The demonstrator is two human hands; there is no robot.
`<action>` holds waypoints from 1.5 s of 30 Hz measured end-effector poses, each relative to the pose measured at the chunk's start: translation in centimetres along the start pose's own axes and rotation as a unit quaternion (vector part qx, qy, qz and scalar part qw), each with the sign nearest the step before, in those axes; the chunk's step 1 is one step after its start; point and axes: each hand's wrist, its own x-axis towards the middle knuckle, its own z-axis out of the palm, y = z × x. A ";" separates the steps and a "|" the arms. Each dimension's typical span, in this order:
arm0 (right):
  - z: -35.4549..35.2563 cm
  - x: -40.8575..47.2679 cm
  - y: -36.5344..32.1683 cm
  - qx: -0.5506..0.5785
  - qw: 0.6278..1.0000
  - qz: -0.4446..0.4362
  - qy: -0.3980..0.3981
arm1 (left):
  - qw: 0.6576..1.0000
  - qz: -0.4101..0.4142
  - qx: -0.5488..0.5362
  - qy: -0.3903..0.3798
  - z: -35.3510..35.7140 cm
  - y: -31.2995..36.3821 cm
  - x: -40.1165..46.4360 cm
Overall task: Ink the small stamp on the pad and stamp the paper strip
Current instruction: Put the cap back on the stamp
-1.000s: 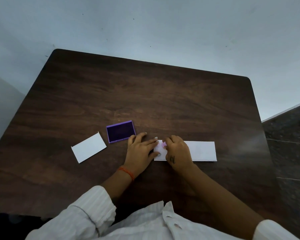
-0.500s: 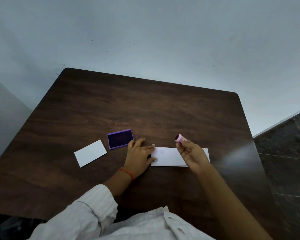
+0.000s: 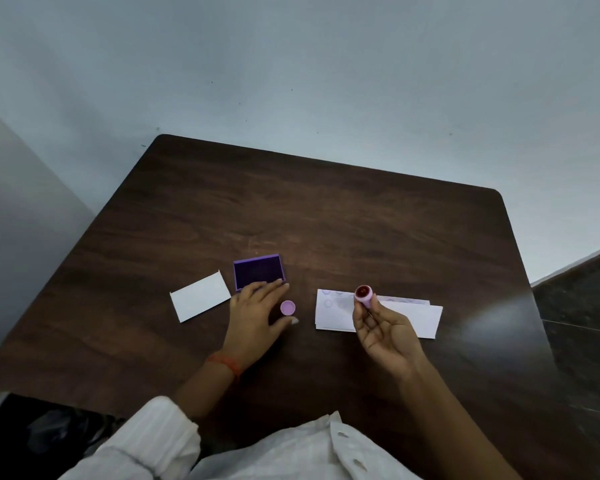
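Note:
My right hand (image 3: 383, 332) holds the small pink stamp (image 3: 363, 294) by its body above the white paper strip (image 3: 406, 315), with its round dark red face turned up toward me. Faint round prints show at the strip's left end. My left hand (image 3: 257, 317) lies flat on the table with fingers spread, its fingertips at the near edge of the open purple ink pad (image 3: 257, 270). A small round pink cap (image 3: 287, 308) lies on the table between thumb and forefinger of that hand.
A white card (image 3: 200, 300) lies left of the ink pad on the dark wooden table (image 3: 326, 220). A pale wall runs behind the table, and a dark tiled floor shows at the right.
My right hand lifted the stamp off the strip's left end and turned its face up. My left hand left the strip and slid left toward the ink pad. The pink cap now shows.

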 end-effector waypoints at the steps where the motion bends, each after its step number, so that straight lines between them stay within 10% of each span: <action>1: 0.1 0.1 0.5 -0.007 1.000 0.006 -0.002 | 1.000 -0.008 -0.007 -0.002 -0.1 -0.4 -0.6; 21: 1.7 3.1 5.3 -0.206 0.978 0.009 -0.014 | 0.992 -0.069 -0.097 -0.042 1.5 -0.3 0.8; 36: 2.9 3.6 7.1 -0.623 0.740 -0.255 -0.001 | 0.987 -0.031 -0.154 -0.039 -0.4 0.4 0.2; 45: 2.6 3.8 6.7 -0.647 0.721 -0.245 -0.035 | 0.983 -0.050 -0.176 -0.026 -0.5 0.5 -0.2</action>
